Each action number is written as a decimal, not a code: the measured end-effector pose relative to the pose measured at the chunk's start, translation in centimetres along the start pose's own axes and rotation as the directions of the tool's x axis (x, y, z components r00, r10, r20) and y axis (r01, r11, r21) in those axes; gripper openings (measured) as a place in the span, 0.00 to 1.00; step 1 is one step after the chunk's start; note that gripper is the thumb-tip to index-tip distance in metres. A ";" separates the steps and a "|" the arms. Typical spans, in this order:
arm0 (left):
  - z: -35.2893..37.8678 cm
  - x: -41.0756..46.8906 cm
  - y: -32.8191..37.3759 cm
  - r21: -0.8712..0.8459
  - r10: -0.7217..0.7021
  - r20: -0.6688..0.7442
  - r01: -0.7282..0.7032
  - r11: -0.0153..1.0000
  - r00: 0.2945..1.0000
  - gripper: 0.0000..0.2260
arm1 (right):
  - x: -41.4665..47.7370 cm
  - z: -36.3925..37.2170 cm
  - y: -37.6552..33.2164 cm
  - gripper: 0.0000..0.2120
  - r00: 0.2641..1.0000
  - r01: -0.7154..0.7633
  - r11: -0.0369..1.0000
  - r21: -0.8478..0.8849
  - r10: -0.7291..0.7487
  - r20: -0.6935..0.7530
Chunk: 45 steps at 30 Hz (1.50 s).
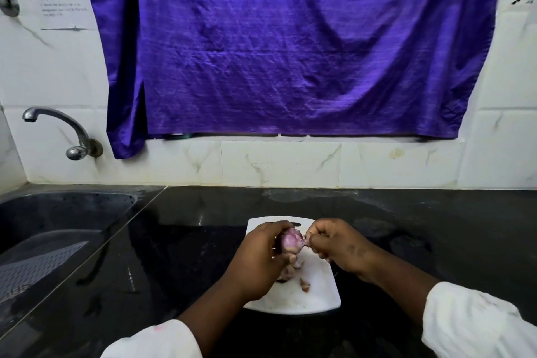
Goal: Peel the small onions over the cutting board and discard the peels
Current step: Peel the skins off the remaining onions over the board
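A white cutting board [316,296] lies on the black counter in front of me. Above it, my left hand [258,259] grips a small purple onion [290,240], its pale pink flesh partly bared. My right hand [338,245] pinches a strip of peel [305,240] at the onion's right end. Loose peels [304,284] lie on the board below my hands, and another onion piece [286,273] sits partly hidden under my left hand.
A dark sink [58,227] is set into the counter at the left, with a metal tap [66,134] on the tiled wall above it. A purple cloth [290,52] hangs on the wall behind. Black counter [436,227] stretches to the right.
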State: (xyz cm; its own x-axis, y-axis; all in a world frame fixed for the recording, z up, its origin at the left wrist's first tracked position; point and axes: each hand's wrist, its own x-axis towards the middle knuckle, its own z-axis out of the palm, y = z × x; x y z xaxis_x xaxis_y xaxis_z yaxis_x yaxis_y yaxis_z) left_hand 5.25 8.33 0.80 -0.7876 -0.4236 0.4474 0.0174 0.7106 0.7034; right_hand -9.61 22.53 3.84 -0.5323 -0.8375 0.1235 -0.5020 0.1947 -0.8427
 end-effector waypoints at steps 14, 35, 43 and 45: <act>0.1 0.3 -0.1 -0.671 -0.324 0.098 0.303 0.677 0.941 0.09 | -0.4 2.3 0.2 0.12 0.986 0.009 0.879 0.476 0.071 -0.149; 0.1 -0.4 -0.8 -0.626 -0.274 0.271 0.385 0.678 0.923 0.15 | 0.9 1.4 0.2 0.07 0.963 0.229 0.943 0.242 -0.182 -0.200; 0.4 -0.5 -0.7 -0.638 -0.288 0.267 0.393 0.662 0.919 0.16 | 0.7 1.6 0.1 0.07 0.968 0.211 0.901 0.380 -0.138 -0.209; 0.6 -0.5 -0.6 -0.650 -0.307 0.259 0.400 0.646 0.916 0.16 | 0.7 1.6 0.0 0.07 0.963 0.219 0.900 0.377 -0.137 -0.231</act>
State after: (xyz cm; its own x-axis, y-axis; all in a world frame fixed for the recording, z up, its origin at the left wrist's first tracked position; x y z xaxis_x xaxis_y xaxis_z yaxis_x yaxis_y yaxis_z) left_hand 5.26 8.44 -0.13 -0.8862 -0.4604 0.0510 0.0962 -0.0753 0.9925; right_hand -8.86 21.11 3.07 -0.6011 -0.7157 0.3557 -0.3114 -0.2002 -0.9290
